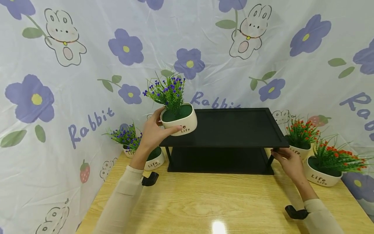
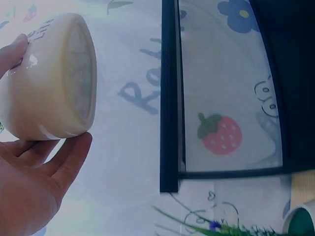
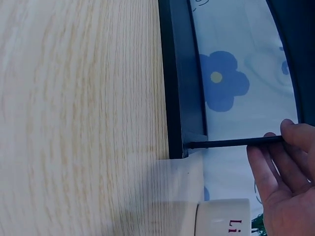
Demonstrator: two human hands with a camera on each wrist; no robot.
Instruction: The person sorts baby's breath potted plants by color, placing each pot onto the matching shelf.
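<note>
My left hand point(image 1: 152, 131) grips a white oval flowerpot point(image 1: 188, 121) with purple flowers point(image 1: 172, 89), thumb on its front and fingers round the far side. The pot is raised and slightly tilted over the left end of a black two-tier shelf point(image 1: 233, 126). In the left wrist view the pot point(image 2: 44, 88) shows its underside, apart from the shelf edge. At the shelf's front right corner, my right hand point(image 1: 292, 164) holds a thin black post point(image 3: 221, 144) just under the upper board. The right wrist view shows thumb and fingers pinching that post.
Two pots with purple flowers, one a white pot point(image 1: 155, 161), stand left of the shelf on the wooden table point(image 1: 204, 201). To the right are two red-flowered pots, the nearer pot point(image 1: 322, 175) close to my right hand. A patterned curtain point(image 1: 96, 81) hangs behind.
</note>
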